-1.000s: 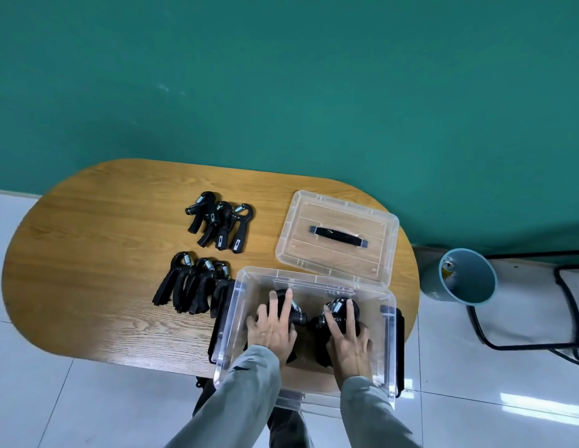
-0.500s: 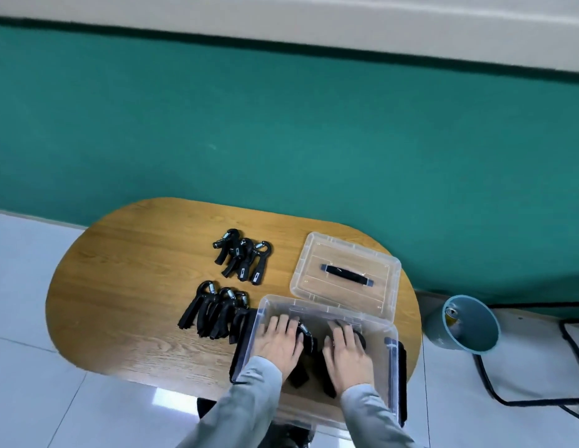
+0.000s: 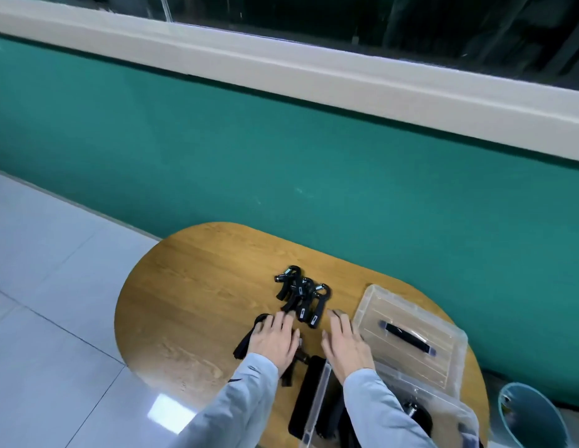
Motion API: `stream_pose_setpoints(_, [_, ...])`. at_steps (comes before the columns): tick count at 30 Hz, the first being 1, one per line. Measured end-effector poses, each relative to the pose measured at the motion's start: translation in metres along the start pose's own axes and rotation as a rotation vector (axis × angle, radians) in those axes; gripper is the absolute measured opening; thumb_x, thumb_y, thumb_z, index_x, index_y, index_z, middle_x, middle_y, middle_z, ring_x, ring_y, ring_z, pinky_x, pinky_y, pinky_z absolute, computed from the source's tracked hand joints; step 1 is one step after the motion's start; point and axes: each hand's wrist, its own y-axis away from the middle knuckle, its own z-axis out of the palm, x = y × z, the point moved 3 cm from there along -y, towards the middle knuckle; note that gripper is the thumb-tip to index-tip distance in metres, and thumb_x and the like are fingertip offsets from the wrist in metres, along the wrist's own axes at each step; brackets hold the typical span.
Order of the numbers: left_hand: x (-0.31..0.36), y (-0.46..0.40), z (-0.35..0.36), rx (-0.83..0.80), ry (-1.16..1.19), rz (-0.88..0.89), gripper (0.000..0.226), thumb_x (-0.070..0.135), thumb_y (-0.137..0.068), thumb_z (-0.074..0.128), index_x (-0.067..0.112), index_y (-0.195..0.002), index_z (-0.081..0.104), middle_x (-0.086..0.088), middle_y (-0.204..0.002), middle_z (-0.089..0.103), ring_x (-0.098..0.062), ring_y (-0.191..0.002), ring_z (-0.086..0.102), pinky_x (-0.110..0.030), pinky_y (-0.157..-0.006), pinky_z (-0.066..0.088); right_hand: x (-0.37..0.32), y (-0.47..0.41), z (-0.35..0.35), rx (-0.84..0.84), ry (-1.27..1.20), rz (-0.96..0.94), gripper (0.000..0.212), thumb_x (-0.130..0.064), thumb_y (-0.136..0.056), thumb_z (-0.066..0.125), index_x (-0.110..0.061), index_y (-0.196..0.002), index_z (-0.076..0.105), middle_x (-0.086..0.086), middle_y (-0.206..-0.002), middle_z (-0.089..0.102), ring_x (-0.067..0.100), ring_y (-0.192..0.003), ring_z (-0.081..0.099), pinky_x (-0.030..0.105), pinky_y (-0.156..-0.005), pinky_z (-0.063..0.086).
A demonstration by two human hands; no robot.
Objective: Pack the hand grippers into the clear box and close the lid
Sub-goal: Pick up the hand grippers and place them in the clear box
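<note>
- The left hand (image 3: pixel 275 342) has come out of the clear box (image 3: pixel 420 399) and now lies over the nearer cluster of hand grippers (image 3: pixel 246 342) on the table (image 3: pixel 184 305). Its fingers are spread flat on them, released rather than grasping.
- The right hand (image 3: pixel 344 345) has left the box too. It hovers, fingers straight and relaxed, holding nothing, between the farther cluster (image 3: pixel 302 297) and the lid (image 3: pixel 407 334).
- Half a second ago both hands were pressed down inside the box on the grippers already packed. At least one packed gripper (image 3: pixel 417 413) shows through the box wall by the right sleeve.
- My reading is that the first batch is settled and the next pick-up is starting, probably the nearer cluster under the left hand.
- The farther cluster lies untouched, just beyond the fingertips of both hands.
- The lid rests flat on the table beyond the box, handle up, so closing is some way off.
- A blue bin (image 3: pixel 533 415) stands on the floor to the right of the table.
</note>
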Motion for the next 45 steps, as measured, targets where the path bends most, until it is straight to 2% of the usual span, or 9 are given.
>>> stream_pose_setpoints(3, [-0.040,-0.015,0.021,0.014,0.023,-0.004,0.036,0.040,-0.091,0.038,0.017,-0.100,0.065,-0.001,-0.091,0.061,-0.024,-0.077,0.062,-0.036,-0.057,0.052,-0.022,-0.023,0.030,-0.076,-0.005,0.020,0.045,-0.033,-0.095,0.044,-0.021,-0.138,0.041,0.000,-0.127,0.051,0.024,-0.107,0.058,0.037,-0.071,0.059])
stream_pose_setpoints(8, [-0.094,-0.034,0.060,-0.052,0.068,0.002,0.034,0.041,-0.088,0.040,0.019,-0.097,0.064,-0.001,-0.089,0.060,-0.023,-0.072,0.060,-0.035,-0.057,0.050,-0.050,-0.066,0.070,-0.166,0.040,0.055,0.050,-0.034,-0.098,0.041,-0.021,-0.146,0.035,0.000,-0.136,0.044,0.024,-0.115,0.052,0.038,-0.084,0.055])
stream_pose_setpoints(16, [-0.125,-0.051,0.125,-0.279,0.104,0.032,0.056,0.045,-0.090,0.033,0.014,-0.125,0.064,-0.005,-0.103,0.064,-0.024,-0.082,0.062,-0.037,-0.060,0.051,-0.059,-0.123,0.116,-0.203,0.085,0.081,0.054,-0.033,-0.098,0.042,-0.022,-0.148,0.024,0.002,-0.138,0.034,0.027,-0.123,0.044,0.041,-0.086,0.054])
stream_pose_setpoints(21, [-0.123,-0.049,0.141,-0.342,0.096,0.015,0.070,0.048,-0.094,0.008,0.013,-0.152,0.028,-0.009,-0.143,0.043,-0.030,-0.122,0.046,-0.045,-0.092,0.042,-0.057,-0.138,0.134,-0.236,0.114,0.067,0.053,-0.032,-0.098,0.039,-0.018,-0.147,0.028,0.008,-0.136,0.039,0.030,-0.119,0.047,0.043,-0.085,0.054])
stream_pose_setpoints(26, [-0.125,-0.058,0.162,-0.382,0.114,-0.009,0.066,0.052,-0.093,0.028,0.014,-0.145,0.042,-0.011,-0.127,0.059,-0.029,-0.100,0.057,-0.046,-0.074,0.050,-0.062,-0.158,0.143,-0.194,0.122,0.075,0.052,-0.032,-0.097,0.042,-0.017,-0.145,0.033,0.009,-0.137,0.041,0.031,-0.116,0.046,0.044,-0.077,0.056])
stream_pose_setpoints(32, [-0.127,-0.066,0.167,-0.334,0.108,-0.046,0.075,0.058,-0.098,0.028,0.023,-0.157,-0.001,-0.012,-0.160,0.019,-0.032,-0.134,0.035,-0.050,-0.100,0.039,-0.057,-0.192,0.159,-0.110,0.223,0.062,0.049,-0.037,-0.096,0.046,-0.016,-0.140,0.041,0.014,-0.134,0.046,0.035,-0.111,0.046,0.048,-0.082,0.051])
stream_pose_setpoints(36, [-0.128,-0.068,0.178,-0.317,0.082,-0.063,0.082,0.058,-0.093,0.040,0.022,-0.156,0.003,-0.012,-0.155,0.027,-0.031,-0.127,0.037,-0.050,-0.091,0.046,-0.060,-0.212,0.174,-0.168,0.259,0.067,0.051,-0.047,-0.097,0.039,-0.021,-0.141,0.037,0.015,-0.140,0.041,0.038,-0.114,0.044,0.052,-0.088,0.047])
stream_pose_setpoints(40, [-0.128,-0.070,0.185,-0.310,0.089,-0.058,0.080,0.058,-0.091,0.043,0.020,-0.155,0.014,-0.013,-0.150,0.034,-0.030,-0.117,0.044,-0.048,-0.082,0.049,-0.062,-0.226,0.191,-0.286,0.235,0.145,0.057,-0.057,-0.098,0.028,-0.030,-0.148,0.023,0.012,-0.159,0.016,0.046,-0.135,0.030,0.058,-0.104,0.037])
stream_pose_setpoints(45, [-0.128,-0.069,0.191,-0.249,0.084,-0.038,0.074,0.051,-0.092,0.046,0.023,-0.155,0.018,-0.014,-0.147,0.040,-0.029,-0.108,0.048,-0.046,-0.080,0.047,-0.054,-0.233,0.204,-0.333,0.246,0.174,0.066,-0.049,-0.097,0.042,-0.032,-0.153,0.013,0.011,-0.162,0.005,0.045,-0.137,0.028,0.058,-0.106,0.036])
